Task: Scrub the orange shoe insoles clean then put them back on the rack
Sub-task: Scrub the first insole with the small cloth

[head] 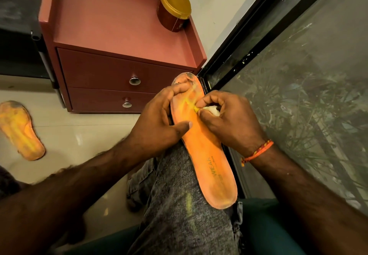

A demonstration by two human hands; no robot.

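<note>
Insole scrubbing in progress on the knee; forefoot only partly cleaned.

The right hand (pixel 225 123) pinches a small white wad (pixel 214 110) (cloth or sponge, cannot tell) and presses its yellowed tip to the forefoot of the orange insole (pixel 207 155). The left hand (pixel 159 123) grips the insole's left edge, thumb flat across the middle, fingers curled over the grimy toe. The insole lies along the jeans-clad knee (pixel 175 185), heel toward the person. A second insole (pixel 20 131), still soiled, lies on the floor tiles (pixel 85 135) well apart, near the drawer cabinet (pixel 119 41), which carries an open tub (pixel 175 5). Risk: hard strokes could buckle the unsupported toe or smear residue onto the jeans.
</note>
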